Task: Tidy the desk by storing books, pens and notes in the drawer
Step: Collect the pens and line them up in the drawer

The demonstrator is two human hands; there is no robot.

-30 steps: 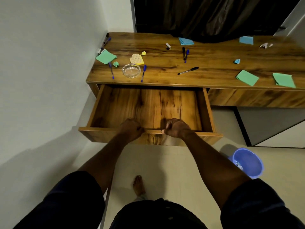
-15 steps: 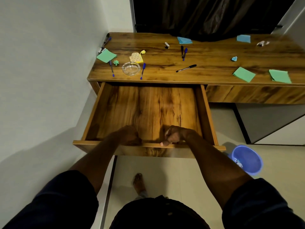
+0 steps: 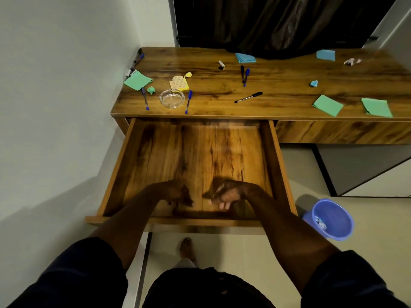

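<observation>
The wooden drawer (image 3: pixel 120 165) under the desk (image 3: pixel 278 90) is pulled far out and holds nothing. My left hand (image 3: pixel 175 193) and my right hand (image 3: pixel 229 194) hover blurred just inside its front edge, fingers loosely curled, holding nothing. On the desk lie blue pens (image 3: pixel 188 101) (image 3: pixel 145 98), a black pen (image 3: pixel 248 97) and a pair of pens (image 3: pixel 244 74). Green notes (image 3: pixel 138 80) (image 3: pixel 327 105) (image 3: pixel 376 107), blue notes (image 3: pixel 245 57) (image 3: pixel 325 54) and a yellow pad (image 3: pixel 179 83) are scattered across it.
A glass ashtray (image 3: pixel 171 98) sits near the desk's front left. Crumpled paper scraps (image 3: pixel 151 90) (image 3: pixel 314 83) (image 3: pixel 351 61) lie about. A blue bin (image 3: pixel 331 218) stands on the floor right of the drawer. A white wall runs along the left; a dark curtain hangs behind.
The drawer has slid further out toward me. Both hands have come off its front edge and now sit over the drawer's inside.
</observation>
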